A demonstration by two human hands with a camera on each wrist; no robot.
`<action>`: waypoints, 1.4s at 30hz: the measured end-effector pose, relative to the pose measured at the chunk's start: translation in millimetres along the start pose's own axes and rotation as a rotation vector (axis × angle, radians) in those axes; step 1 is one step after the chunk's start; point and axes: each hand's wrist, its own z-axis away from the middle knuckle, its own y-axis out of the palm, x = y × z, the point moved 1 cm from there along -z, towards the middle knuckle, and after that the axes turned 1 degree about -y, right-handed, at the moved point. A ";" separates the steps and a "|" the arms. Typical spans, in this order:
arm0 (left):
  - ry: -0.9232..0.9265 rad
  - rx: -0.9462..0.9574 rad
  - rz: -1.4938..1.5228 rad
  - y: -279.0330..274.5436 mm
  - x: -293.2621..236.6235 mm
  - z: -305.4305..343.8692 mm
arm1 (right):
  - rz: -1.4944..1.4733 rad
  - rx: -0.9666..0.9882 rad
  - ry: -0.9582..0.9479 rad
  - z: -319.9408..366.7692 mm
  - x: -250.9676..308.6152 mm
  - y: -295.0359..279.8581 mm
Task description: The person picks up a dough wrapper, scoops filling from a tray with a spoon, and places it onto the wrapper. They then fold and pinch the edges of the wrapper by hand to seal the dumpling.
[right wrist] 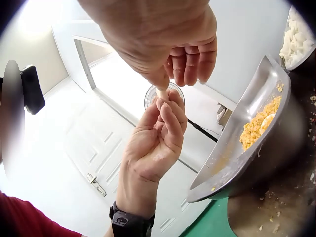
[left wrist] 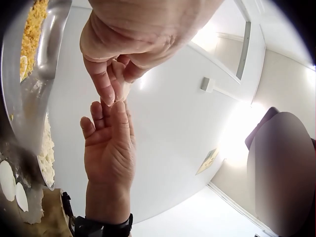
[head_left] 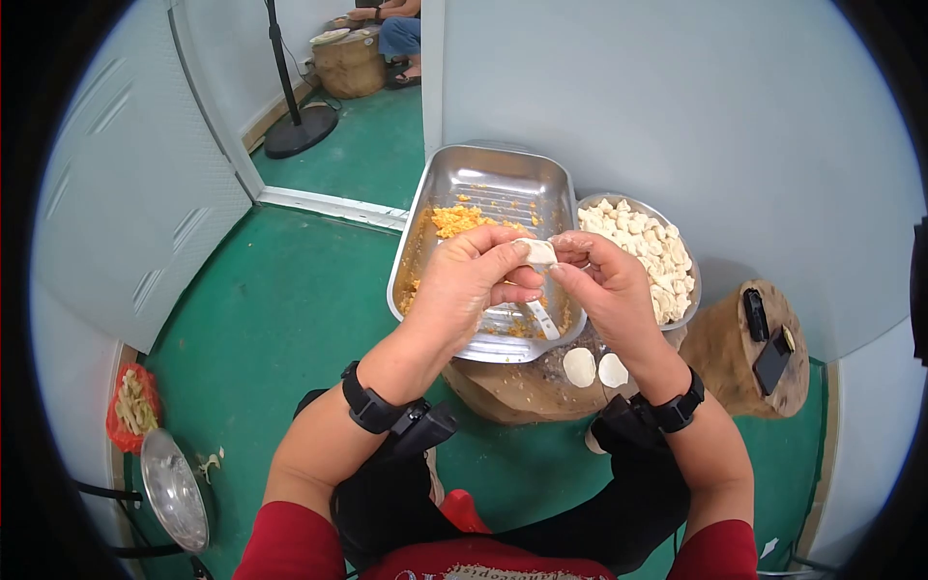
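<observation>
Over the metal tray, a folded white dumpling (head_left: 537,252) is held up between both hands. The left hand (head_left: 476,274) pinches its left end between thumb and fingers. At the other end, the right hand (head_left: 609,277) pinches the wrapper's edge with thumb and fingertips. In the right wrist view only a small part of the dumpling (right wrist: 162,94) shows, the left hand's fingers covering the rest. The deep tray (head_left: 406,253) below holds yellow crumbly filling (head_left: 459,220) and a spoon with a white handle (head_left: 544,321).
A round bowl (head_left: 692,290) heaped with dumplings stands right of the tray. Two round wrappers (head_left: 580,367) lie on the wooden stump (head_left: 503,391). A second stump (head_left: 793,377) carries dark devices. On the floor at left are a metal basin (head_left: 174,488) and a red net bag (head_left: 133,408).
</observation>
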 end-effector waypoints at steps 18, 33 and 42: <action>-0.001 0.015 -0.078 4.3 2.5 1.5 | -0.192 0.027 0.142 1.5 -1.7 -6.8; -0.021 0.022 -0.076 6.5 1.3 6.9 | -0.081 -0.018 0.070 2.1 1.7 -2.0; 0.017 0.023 -0.089 5.3 4.1 6.0 | -0.009 -0.035 0.002 0.7 5.9 -0.3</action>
